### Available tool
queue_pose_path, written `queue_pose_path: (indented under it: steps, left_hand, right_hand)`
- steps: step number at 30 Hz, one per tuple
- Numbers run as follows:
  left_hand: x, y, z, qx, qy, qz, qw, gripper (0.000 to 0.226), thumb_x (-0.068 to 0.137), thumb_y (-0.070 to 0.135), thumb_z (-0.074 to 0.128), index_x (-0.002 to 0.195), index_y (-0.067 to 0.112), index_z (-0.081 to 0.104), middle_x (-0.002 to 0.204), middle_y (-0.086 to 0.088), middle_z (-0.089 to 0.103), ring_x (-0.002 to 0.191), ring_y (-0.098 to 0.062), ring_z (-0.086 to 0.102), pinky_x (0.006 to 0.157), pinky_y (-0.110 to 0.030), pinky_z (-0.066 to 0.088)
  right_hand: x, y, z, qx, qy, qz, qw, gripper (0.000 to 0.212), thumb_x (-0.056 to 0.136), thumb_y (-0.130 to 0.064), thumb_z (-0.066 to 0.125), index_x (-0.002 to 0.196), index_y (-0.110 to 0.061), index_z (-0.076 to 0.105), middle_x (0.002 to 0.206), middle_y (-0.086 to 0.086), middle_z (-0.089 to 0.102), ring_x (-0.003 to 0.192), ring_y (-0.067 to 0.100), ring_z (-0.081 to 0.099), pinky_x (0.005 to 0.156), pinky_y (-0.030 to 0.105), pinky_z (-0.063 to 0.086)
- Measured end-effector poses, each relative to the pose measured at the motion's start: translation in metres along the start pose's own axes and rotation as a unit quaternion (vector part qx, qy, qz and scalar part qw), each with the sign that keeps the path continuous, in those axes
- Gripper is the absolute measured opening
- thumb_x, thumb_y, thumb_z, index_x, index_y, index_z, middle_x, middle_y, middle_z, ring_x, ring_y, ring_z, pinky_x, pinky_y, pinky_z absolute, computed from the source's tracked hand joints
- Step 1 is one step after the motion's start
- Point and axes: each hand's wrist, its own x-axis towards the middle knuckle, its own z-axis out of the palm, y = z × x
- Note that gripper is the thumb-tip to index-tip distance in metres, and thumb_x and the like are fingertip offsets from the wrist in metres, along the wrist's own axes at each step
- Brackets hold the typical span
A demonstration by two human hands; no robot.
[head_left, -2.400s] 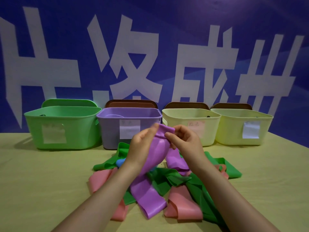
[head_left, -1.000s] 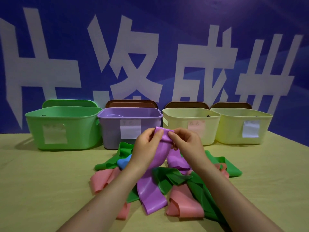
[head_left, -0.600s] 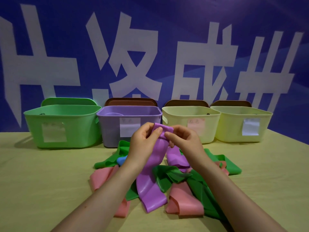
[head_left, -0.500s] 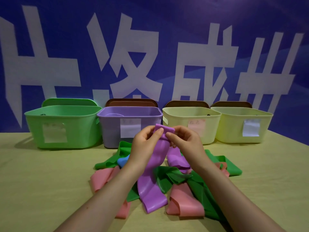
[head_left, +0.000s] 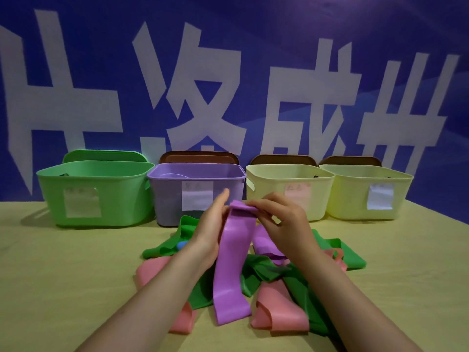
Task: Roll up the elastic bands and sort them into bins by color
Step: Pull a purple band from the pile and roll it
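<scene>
A blue backdrop with large white characters rises behind a yellow-green table. Along the table's far edge stand four bins in a row, each with a paper label on its front wall: a green bin nearest the far left corner, a purple bin next to it, a pale yellow bin right of centre, and a yellow-green bin toward the far right corner. Lids lean upright behind them.

The purple band is a flat, smooth, wide strip, held above the middle of the table. Its top end is folded over into a small, tight first turn, and the rest hangs straight down until its lower end lies on the pile toward the near edge. The pile beneath holds green bands, pink bands, another purple piece and a small patch of blue.

The left hand stands on edge at the left side of the band's top, palm turned toward it, fingers nearly straight and pointing up toward the bins, resting against the fold rather than curling round it. The right hand comes in from the right, back upward, and pinches the folded top between thumb and curled fingertips. Both forearms reach in from the near edge, bare.
</scene>
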Motion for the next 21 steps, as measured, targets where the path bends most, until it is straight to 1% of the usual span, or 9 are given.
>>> queue_pose_path:
  steps: [2, 3, 5, 7, 9, 12, 16, 19, 21]
  left_hand:
    - [0.0, -0.001, 0.0, 0.015, 0.006, 0.047, 0.999, 0.035, 0.092, 0.039, 0.055, 0.088, 0.009, 0.073, 0.079, -0.011, 0.07, 0.072, -0.021, 0.064, 0.07, -0.029, 0.049]
    - [0.001, -0.002, 0.0, 0.022, 0.011, 0.067, 0.997, 0.03, 0.093, 0.031, 0.057, 0.085, 0.01, 0.075, 0.08, -0.01, 0.071, 0.075, -0.021, 0.065, 0.073, -0.029, 0.049]
    - [0.002, -0.004, 0.0, 0.041, 0.013, 0.088, 0.995, 0.029, 0.094, 0.019, 0.054, 0.08, 0.01, 0.077, 0.084, -0.01, 0.074, 0.083, -0.02, 0.066, 0.079, -0.027, 0.049]
    - [0.001, -0.006, 0.0, 0.042, 0.019, 0.09, 0.995, 0.025, 0.095, 0.014, 0.053, 0.087, 0.007, 0.076, 0.09, -0.014, 0.074, 0.087, -0.022, 0.066, 0.079, -0.026, 0.05]
    - [0.002, -0.006, -0.001, 0.035, 0.038, 0.085, 0.995, 0.022, 0.095, 0.014, 0.054, 0.098, 0.003, 0.072, 0.097, -0.02, 0.071, 0.086, -0.027, 0.065, 0.076, -0.031, 0.05]
    - [0.004, -0.006, 0.0, 0.022, 0.059, 0.089, 0.994, 0.02, 0.094, 0.015, 0.055, 0.103, 0.003, 0.069, 0.098, -0.025, 0.069, 0.083, -0.032, 0.063, 0.077, -0.039, 0.049]
    - [0.004, -0.008, 0.002, 0.034, 0.044, 0.12, 0.991, 0.017, 0.094, 0.015, 0.056, 0.101, 0.009, 0.07, 0.1, -0.019, 0.071, 0.091, -0.03, 0.067, 0.084, -0.038, 0.051]
    - [0.004, -0.011, 0.002, 0.097, 0.062, 0.172, 0.978, 0.018, 0.095, 0.018, 0.056, 0.107, 0.012, 0.067, 0.099, -0.01, 0.072, 0.093, -0.022, 0.067, 0.084, -0.033, 0.053]
    - [0.004, -0.012, 0.001, 0.177, 0.075, 0.237, 0.952, 0.015, 0.095, 0.017, 0.055, 0.104, 0.012, 0.066, 0.095, -0.006, 0.07, 0.089, -0.017, 0.066, 0.078, -0.027, 0.053]
  right_hand:
    - [0.001, 0.0, -0.001, -0.004, -0.011, -0.015, 1.0, 0.027, 0.087, -0.02, 0.057, 0.105, -0.012, 0.074, 0.088, 0.002, 0.062, 0.074, 0.012, 0.056, 0.065, 0.021, 0.046]
    - [0.001, 0.0, -0.001, -0.006, -0.017, -0.018, 1.0, 0.029, 0.087, -0.023, 0.054, 0.106, -0.012, 0.074, 0.089, 0.002, 0.062, 0.075, 0.012, 0.056, 0.066, 0.021, 0.046]
    - [0.002, 0.0, -0.002, 0.008, -0.04, -0.007, 0.999, 0.032, 0.087, -0.025, 0.052, 0.107, -0.012, 0.073, 0.091, 0.001, 0.061, 0.078, 0.011, 0.056, 0.069, 0.019, 0.046]
    - [0.001, -0.003, -0.002, 0.065, -0.057, 0.034, 0.996, 0.034, 0.086, -0.025, 0.05, 0.108, -0.012, 0.073, 0.094, 0.001, 0.06, 0.081, 0.009, 0.056, 0.071, 0.017, 0.045]
    - [0.001, -0.007, -0.002, 0.131, -0.062, 0.096, 0.985, 0.034, 0.085, -0.026, 0.048, 0.106, -0.017, 0.074, 0.099, 0.0, 0.06, 0.089, 0.007, 0.058, 0.076, 0.016, 0.044]
    - [0.003, -0.014, -0.001, 0.185, -0.057, 0.162, 0.968, 0.023, 0.092, -0.021, 0.054, 0.105, -0.024, 0.072, 0.103, 0.0, 0.06, 0.094, 0.006, 0.058, 0.078, 0.015, 0.045]
    - [0.005, -0.015, 0.0, 0.221, -0.044, 0.241, 0.944, 0.026, 0.093, -0.02, 0.061, 0.117, -0.027, 0.063, 0.102, 0.001, 0.064, 0.089, 0.008, 0.061, 0.076, 0.021, 0.052]
    - [0.007, -0.015, 0.002, 0.275, -0.051, 0.298, 0.913, 0.021, 0.09, -0.011, 0.063, 0.11, -0.016, 0.066, 0.087, 0.005, 0.068, 0.071, 0.003, 0.062, 0.066, 0.018, 0.049]
    - [0.007, -0.015, 0.002, 0.28, -0.059, 0.306, 0.908, 0.014, 0.09, -0.004, 0.062, 0.103, -0.007, 0.068, 0.074, 0.005, 0.066, 0.06, 0.004, 0.059, 0.061, 0.02, 0.048]
